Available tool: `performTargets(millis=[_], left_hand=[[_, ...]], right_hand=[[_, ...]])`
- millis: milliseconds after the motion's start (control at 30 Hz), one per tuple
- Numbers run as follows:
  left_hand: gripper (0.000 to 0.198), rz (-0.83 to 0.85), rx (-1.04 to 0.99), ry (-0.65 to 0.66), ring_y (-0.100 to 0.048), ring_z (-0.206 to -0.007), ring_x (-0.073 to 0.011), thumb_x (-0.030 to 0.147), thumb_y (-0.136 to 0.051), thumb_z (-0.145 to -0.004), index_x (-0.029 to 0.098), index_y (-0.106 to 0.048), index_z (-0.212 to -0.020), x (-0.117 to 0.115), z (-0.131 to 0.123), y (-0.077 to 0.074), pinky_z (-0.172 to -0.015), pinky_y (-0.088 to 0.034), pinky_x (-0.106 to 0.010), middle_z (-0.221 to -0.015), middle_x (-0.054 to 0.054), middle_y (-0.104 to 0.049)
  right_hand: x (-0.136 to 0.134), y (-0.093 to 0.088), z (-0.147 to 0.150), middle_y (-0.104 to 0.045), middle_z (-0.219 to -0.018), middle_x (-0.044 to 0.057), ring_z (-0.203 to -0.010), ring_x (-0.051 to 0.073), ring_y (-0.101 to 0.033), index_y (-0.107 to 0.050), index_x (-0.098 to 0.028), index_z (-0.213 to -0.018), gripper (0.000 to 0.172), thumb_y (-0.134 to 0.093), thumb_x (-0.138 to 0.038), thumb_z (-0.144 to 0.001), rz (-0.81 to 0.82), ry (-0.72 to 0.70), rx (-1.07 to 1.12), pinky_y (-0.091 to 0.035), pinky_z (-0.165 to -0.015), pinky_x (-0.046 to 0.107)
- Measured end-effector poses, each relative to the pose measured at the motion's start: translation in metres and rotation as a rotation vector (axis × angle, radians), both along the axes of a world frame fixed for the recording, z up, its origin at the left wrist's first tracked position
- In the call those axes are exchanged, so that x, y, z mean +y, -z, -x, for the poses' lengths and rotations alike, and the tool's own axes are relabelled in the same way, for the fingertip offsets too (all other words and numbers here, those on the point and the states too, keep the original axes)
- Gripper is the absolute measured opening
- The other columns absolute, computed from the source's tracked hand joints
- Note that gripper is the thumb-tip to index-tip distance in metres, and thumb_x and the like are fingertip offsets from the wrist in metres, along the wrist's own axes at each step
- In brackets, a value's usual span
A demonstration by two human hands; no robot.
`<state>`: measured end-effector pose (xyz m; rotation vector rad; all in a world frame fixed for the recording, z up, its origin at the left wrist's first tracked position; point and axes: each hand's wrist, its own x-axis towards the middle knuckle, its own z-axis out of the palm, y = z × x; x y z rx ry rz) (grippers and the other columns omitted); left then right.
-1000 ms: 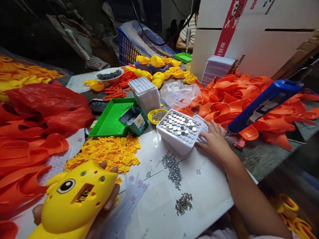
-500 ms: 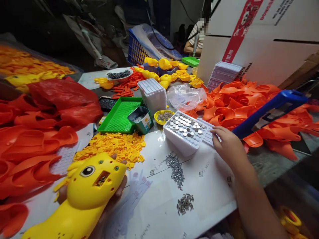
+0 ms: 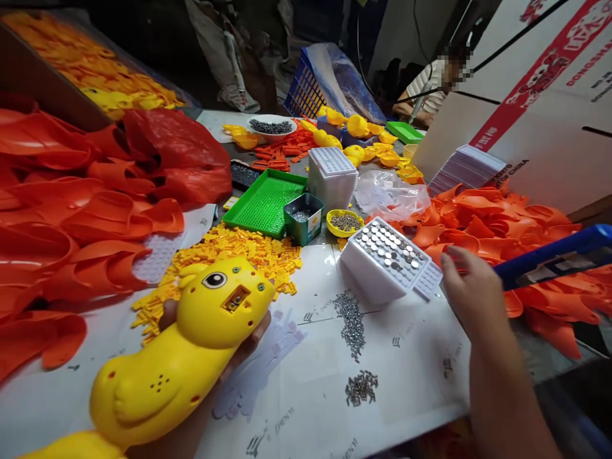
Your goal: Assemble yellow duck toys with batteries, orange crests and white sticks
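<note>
My left hand [image 3: 241, 354] grips a yellow plastic toy body [image 3: 191, 344] with a painted eye and an open square slot on top, held low at the front left. My right hand [image 3: 471, 290] hovers, blurred, just right of a white tray of round silver button cells [image 3: 385, 255]; I cannot tell whether its fingers pinch anything. A blue-handled tool [image 3: 554, 258] lies on orange parts beside that hand. Two heaps of small screws [image 3: 351, 319] lie on the white sheet in front of the tray.
Orange plastic shells [image 3: 482, 220] pile up right and left. Small yellow pieces [image 3: 248, 252], a green tray [image 3: 262, 204], a small tin [image 3: 303, 220], a yellow dish of screws [image 3: 344, 223] and a white box [image 3: 332, 178] fill the middle. A co-worker sits behind a large carton [image 3: 540, 127].
My right hand has lifted off the button-cell tray and drawn back to the right. The toy body has swung further right and tilted in my left hand. My head has turned left.
</note>
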<state>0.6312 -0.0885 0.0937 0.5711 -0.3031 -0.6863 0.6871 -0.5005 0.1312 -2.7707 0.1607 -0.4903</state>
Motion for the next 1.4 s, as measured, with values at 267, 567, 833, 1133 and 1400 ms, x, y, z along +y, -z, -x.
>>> performTargets(millis=[267,567,833,1133,1400], left_hand=[[0.075,0.115,-0.09,0.065,-0.07,-0.07,-0.0221,0.075,-0.048,-0.074,0.04,-0.028,-0.138,0.0,-0.003,0.006,-0.042,-0.049,-0.021,-0.111,-0.013,-0.059],[0.078,0.162,-0.036,-0.019,-0.068,-0.085,-0.0211,0.076,-0.048,-0.075,0.031,-0.037,-0.137,-0.011,0.005,0.005,-0.054,-0.058,-0.027,-0.108,-0.012,-0.063],[0.077,0.191,0.014,-0.028,-0.068,-0.091,-0.0199,0.07,-0.056,-0.073,0.028,-0.039,-0.136,-0.011,0.006,0.0,-0.07,-0.06,-0.029,-0.109,-0.011,-0.063],[0.082,0.178,0.028,0.026,-0.068,-0.066,-0.0178,0.075,-0.054,-0.072,0.023,-0.044,-0.134,-0.013,0.006,0.005,-0.053,-0.056,-0.028,-0.102,-0.012,-0.063],[0.078,0.104,0.06,-0.095,-0.062,-0.084,-0.0189,0.075,-0.056,-0.07,0.025,-0.051,-0.13,-0.018,0.012,-0.008,-0.059,-0.054,-0.024,-0.098,-0.008,-0.065]], right_hand=[[0.076,-0.068,-0.039,-0.011,-0.16,0.012,-0.143,0.045,-0.016,-0.009,-0.029,-0.154,0.117,-0.07,-0.073,-0.064,0.179,-0.43,0.334,-0.031,-0.111,0.06],[0.099,-0.049,-0.058,-0.011,-0.157,0.017,-0.132,0.048,-0.036,0.001,-0.026,-0.155,0.124,-0.076,-0.05,-0.061,0.229,-0.353,0.517,-0.045,-0.098,0.057],[0.096,-0.048,-0.059,-0.023,-0.15,0.019,-0.119,0.045,-0.049,-0.007,-0.029,-0.154,0.116,-0.076,-0.041,-0.061,0.135,-0.333,0.449,-0.05,-0.091,0.054],[0.099,-0.042,-0.064,-0.006,-0.158,0.019,-0.122,0.048,-0.048,-0.01,-0.029,-0.154,0.119,-0.077,-0.052,-0.058,0.2,-0.368,0.547,-0.044,-0.097,0.057],[0.091,-0.037,-0.065,-0.026,-0.146,0.02,-0.12,0.047,-0.048,-0.007,-0.03,-0.154,0.116,-0.077,-0.046,-0.063,0.137,-0.367,0.474,-0.049,-0.089,0.056]])
